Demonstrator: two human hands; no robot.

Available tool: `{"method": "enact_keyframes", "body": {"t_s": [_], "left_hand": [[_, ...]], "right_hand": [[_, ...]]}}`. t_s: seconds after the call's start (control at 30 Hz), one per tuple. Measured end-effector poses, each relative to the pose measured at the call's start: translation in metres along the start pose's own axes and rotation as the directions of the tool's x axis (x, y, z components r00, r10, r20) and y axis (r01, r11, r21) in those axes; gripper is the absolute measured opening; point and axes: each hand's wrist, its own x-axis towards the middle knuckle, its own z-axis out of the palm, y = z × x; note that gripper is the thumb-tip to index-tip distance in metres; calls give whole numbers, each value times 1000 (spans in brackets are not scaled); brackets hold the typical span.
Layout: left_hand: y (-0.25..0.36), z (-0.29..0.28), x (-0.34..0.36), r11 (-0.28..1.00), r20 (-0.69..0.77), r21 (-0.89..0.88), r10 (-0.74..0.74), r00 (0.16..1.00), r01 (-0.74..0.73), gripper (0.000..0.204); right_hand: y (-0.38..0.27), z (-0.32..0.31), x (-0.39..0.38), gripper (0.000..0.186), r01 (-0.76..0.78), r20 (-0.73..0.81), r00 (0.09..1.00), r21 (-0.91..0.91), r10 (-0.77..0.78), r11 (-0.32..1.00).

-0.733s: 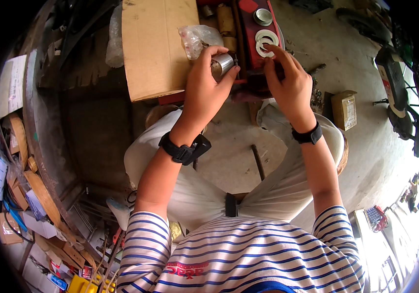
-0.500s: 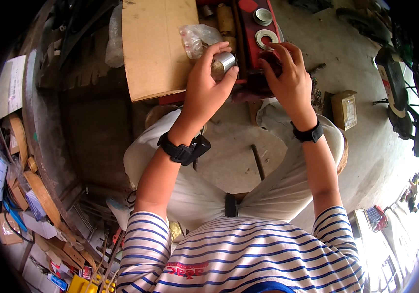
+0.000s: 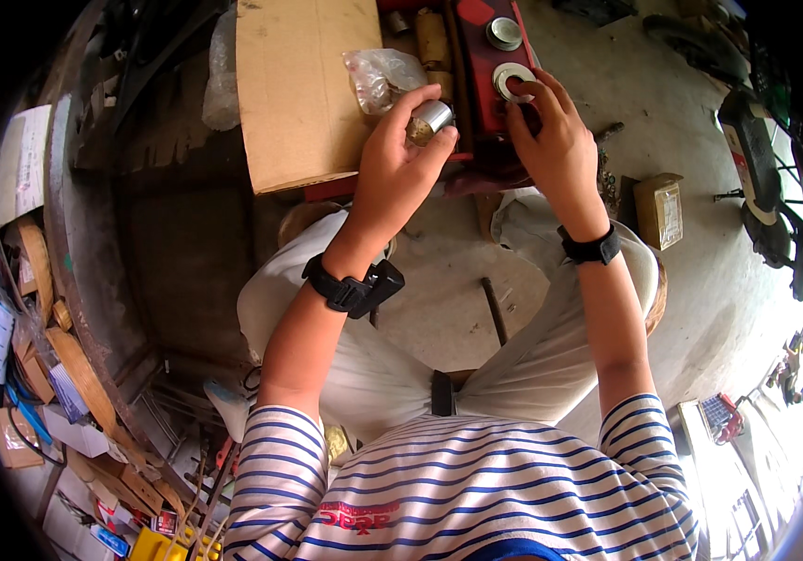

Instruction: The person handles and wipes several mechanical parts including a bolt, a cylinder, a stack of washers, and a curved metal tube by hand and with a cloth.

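Note:
My left hand (image 3: 392, 173) is closed around a shiny metal cylinder (image 3: 429, 121), with its thumb along the lower side. To the right, my right hand (image 3: 558, 150) has thumb and forefinger curled on the flat, pale rings (image 3: 513, 71) lying on a red case (image 3: 475, 51); their lower part is hidden by my fingers. A round silver cap (image 3: 504, 32) sits above the rings. Behind my left hand, a crumpled clear plastic bag (image 3: 378, 73) rests at the edge of a large cardboard flap (image 3: 300, 107), beside brown cylindrical parts (image 3: 429, 33) inside the case.
A small cardboard box (image 3: 658, 208) stands on the concrete floor (image 3: 691, 318) at right, near scattered parts and a black vehicle (image 3: 757, 159). Along the left, a worn metal edge borders piled cardboard, wood (image 3: 83, 374) and cables. My knees are below the case.
My right hand has risen slightly and its fingers have shifted on the rings, which were offset and now sit more nearly stacked. My left hand still holds the cylinder, with little movement.

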Motion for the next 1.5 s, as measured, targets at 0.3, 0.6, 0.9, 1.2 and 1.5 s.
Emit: {"method": "enact_keyframes", "body": {"t_s": [0.3, 0.6, 0.9, 1.2, 1.5], "left_hand": [[-4, -7, 6, 958, -8, -267, -114, 993, 107, 43], [-16, 5, -2, 670, 91, 671, 354, 931, -320, 51], [-23, 9, -3, 492, 164, 804, 355, 920, -333, 46], [-15, 11, 2, 461, 203, 782, 447, 871, -419, 35], [-5, 5, 1, 969, 110, -197, -130, 985, 149, 32]], "right_hand": [[3, 0, 0, 25, -53, -10, 999, -45, 53, 998], [9, -7, 0, 26, -163, 101, 982, 42, 158, 986], [2, -17, 2, 25, -148, 138, 982, 144, 128, 978], [4, -12, -1, 24, -48, 86, 995, 83, 41, 995], [-16, -10, -7, 23, 286, -6, 955, 278, -296, 917]]}}
